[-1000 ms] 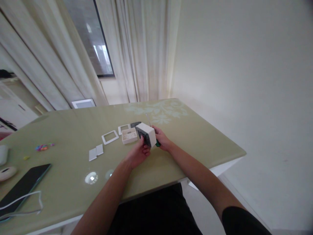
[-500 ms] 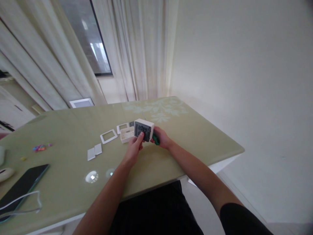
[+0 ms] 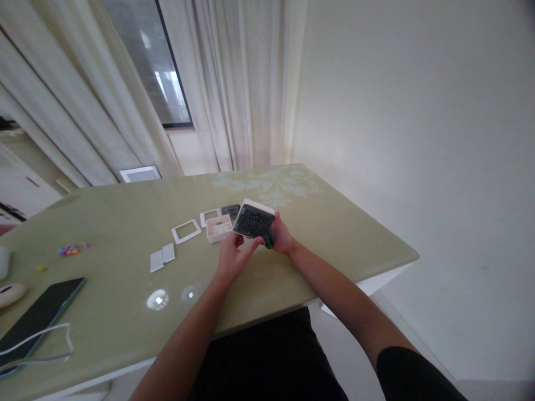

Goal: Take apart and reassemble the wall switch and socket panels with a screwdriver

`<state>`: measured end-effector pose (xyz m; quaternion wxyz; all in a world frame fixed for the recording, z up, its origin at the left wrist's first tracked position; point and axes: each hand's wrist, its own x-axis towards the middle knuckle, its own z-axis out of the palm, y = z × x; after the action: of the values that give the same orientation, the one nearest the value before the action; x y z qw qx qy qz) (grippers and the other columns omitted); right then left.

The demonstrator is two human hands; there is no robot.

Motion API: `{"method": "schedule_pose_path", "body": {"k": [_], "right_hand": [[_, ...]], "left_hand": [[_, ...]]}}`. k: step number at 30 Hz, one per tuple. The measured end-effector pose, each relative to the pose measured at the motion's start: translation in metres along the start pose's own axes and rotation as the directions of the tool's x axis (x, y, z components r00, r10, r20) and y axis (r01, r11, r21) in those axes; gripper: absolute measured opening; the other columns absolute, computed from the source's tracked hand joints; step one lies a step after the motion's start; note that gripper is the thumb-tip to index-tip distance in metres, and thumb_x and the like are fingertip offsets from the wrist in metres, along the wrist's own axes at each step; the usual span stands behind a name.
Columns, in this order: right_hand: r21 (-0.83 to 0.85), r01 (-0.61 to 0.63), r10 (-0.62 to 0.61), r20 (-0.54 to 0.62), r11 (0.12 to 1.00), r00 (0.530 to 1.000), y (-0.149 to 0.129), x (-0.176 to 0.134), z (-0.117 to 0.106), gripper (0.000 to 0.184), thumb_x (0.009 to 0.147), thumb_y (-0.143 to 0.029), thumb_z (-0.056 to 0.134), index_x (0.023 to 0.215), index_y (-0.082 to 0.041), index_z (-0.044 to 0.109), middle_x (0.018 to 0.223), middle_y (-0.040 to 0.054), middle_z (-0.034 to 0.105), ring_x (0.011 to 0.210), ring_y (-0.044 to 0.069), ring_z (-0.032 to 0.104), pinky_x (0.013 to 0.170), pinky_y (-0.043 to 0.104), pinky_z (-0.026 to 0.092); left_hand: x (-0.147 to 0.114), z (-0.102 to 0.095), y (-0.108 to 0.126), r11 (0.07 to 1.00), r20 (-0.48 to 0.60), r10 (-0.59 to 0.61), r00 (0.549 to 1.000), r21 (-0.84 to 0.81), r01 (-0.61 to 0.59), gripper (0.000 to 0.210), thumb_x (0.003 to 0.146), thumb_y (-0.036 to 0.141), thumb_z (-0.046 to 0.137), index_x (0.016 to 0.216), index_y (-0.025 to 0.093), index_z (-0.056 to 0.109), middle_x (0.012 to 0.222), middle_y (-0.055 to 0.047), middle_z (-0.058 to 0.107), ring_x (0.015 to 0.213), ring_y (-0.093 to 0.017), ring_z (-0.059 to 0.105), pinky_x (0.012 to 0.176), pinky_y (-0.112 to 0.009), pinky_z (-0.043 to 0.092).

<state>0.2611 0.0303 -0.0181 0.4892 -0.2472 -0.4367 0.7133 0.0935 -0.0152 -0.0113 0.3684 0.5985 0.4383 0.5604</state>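
Over the table, a white wall-switch box [image 3: 253, 218] with a dark grey module in its face is held up and tilted toward me. My left hand [image 3: 235, 255] is closed on its lower left edge, the thumb along the bottom. At the right side of the box, my right hand [image 3: 281, 234] grips a green-handled screwdriver [image 3: 268, 241], its fingers close against the box; whether they also hold the box I cannot tell. The screwdriver's shaft is hidden. Just left of my hands lie an open white back box [image 3: 219, 229] and a second dark grey module [image 3: 230, 211].
Two white frames [image 3: 186, 231] and two white cover plates [image 3: 163, 258] lie to the left. Farther left are small colourful pieces [image 3: 72, 249], a phone-like dark slab [image 3: 42, 312] and a white cable [image 3: 37, 336]. A wall [image 3: 397, 139] stands beyond the table's right edge.
The switch box has turned and tilted, so its grey face shows more fully and sits slightly right. My left thumb has slid from the face to the bottom edge.
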Motion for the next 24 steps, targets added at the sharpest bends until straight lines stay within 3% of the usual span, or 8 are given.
{"method": "schedule_pose_path", "body": {"k": [3,6,13,17,20,22,24], "right_hand": [[0.02,0.008,-0.008,0.0,1.0,1.0,-0.006,-0.0023,0.0062,0.095,0.082,-0.102,0.044,0.124,-0.023,0.075,0.12,0.0113,0.078,0.1,0.024,0.075,0.056,0.024,0.053],[0.027,0.011,-0.011,-0.01,1.0,1.0,-0.0092,-0.0046,0.0101,0.096,0.084,-0.102,0.038,0.126,-0.023,0.074,0.129,0.0119,0.076,0.107,0.024,0.074,0.059,0.024,0.056],[0.024,0.018,-0.019,0.02,1.0,1.0,-0.007,-0.0028,0.0085,0.098,0.082,-0.101,0.044,0.135,-0.023,0.071,0.125,0.0127,0.076,0.082,0.017,0.071,0.044,0.019,0.043],[0.019,0.025,-0.026,0.039,1.0,0.999,-0.0057,-0.0011,0.0067,0.093,0.085,-0.097,0.048,0.134,-0.022,0.071,0.111,0.0107,0.078,0.06,0.012,0.058,0.039,0.019,0.034],[0.01,0.036,-0.036,0.043,0.999,0.998,-0.0044,-0.0011,0.0068,0.089,0.086,-0.096,0.05,0.131,-0.022,0.072,0.099,0.0076,0.078,0.054,0.01,0.053,0.039,0.019,0.032],[-0.004,0.03,-0.03,0.048,1.0,0.998,-0.0024,-0.0012,0.0071,0.086,0.087,-0.094,0.05,0.127,-0.021,0.072,0.09,0.0055,0.077,0.049,0.009,0.048,0.038,0.02,0.03],[-0.023,0.018,-0.017,0.053,1.0,0.998,0.0003,-0.0012,0.0071,0.08,0.091,-0.09,0.051,0.119,-0.019,0.074,0.075,0.0023,0.072,0.044,0.008,0.043,0.038,0.02,0.03]], "left_hand": [[-0.0028,0.0014,0.0008,0.999,-0.02,0.031,0.999,-0.009,-0.032,0.05,0.061,0.035,0.104,0.068,0.022,0.055,0.063,0.007,0.04,0.062,-0.014,0.033,0.059,-0.027,0.021],[-0.0039,0.0019,0.0003,0.998,-0.055,0.042,0.998,-0.035,-0.044,0.057,0.056,0.026,0.106,0.08,0.024,0.055,0.069,0.007,0.043,0.065,-0.015,0.036,0.061,-0.026,0.026],[-0.006,0.0038,-0.0029,0.997,-0.092,0.059,0.994,-0.044,-0.063,0.082,0.061,0.023,0.105,0.119,0.029,0.048,0.071,0.011,0.044,0.068,-0.017,0.043,0.066,-0.025,0.031],[-0.0065,0.0034,-0.0027,0.993,-0.1,0.117,0.988,0.001,-0.118,0.08,0.071,0.024,0.099,0.128,0.03,0.043,0.068,0.012,0.041,0.066,-0.016,0.042,0.066,-0.024,0.032],[-0.0068,0.0049,-0.0011,0.992,-0.116,0.087,0.989,-0.083,-0.096,0.082,0.068,0.023,0.1,0.129,0.029,0.046,0.071,0.011,0.045,0.065,-0.014,0.047,0.064,-0.023,0.035],[-0.0073,0.0068,0.0004,0.982,-0.135,0.043,0.99,-0.177,-0.067,0.088,0.062,0.024,0.102,0.131,0.028,0.048,0.089,0.005,0.058,0.077,-0.016,0.06,0.069,-0.024,0.044],[-0.008,0.0079,0.0022,0.977,-0.152,0.035,0.988,-0.204,-0.066,0.091,0.061,0.027,0.103,0.135,0.028,0.049,0.118,-0.005,0.062,0.102,-0.022,0.067,0.08,-0.028,0.053]]}}
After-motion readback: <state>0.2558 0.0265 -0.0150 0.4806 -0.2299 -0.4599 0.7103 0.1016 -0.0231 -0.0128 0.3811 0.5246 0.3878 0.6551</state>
